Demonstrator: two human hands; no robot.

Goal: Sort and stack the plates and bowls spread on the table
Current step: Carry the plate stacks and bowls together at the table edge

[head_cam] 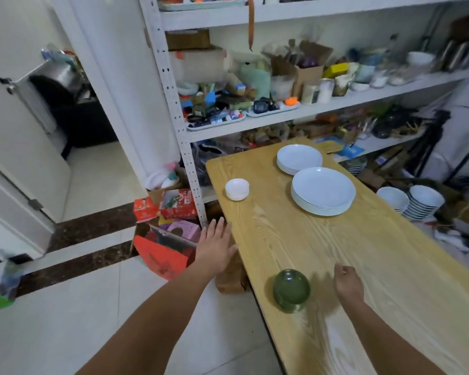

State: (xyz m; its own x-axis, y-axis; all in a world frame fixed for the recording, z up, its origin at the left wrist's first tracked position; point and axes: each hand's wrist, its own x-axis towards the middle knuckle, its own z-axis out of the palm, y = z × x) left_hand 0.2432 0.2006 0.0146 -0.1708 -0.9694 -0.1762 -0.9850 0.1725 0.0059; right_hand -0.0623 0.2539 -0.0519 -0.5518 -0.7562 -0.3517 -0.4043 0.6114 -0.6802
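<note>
- A red carton (178, 203) is showing white letters on its top edge, seemingly "Nestlé".
- Every other label is looking too blurred to read.

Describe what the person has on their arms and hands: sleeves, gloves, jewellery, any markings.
The left forearm and the right forearm are bare all the way to the bottom edge of the picture; no sleeves show. The left hand and the right hand wear no gloves. No watch, bracelet, ring or marking is visible, though the picture is slightly blurred.
</note>
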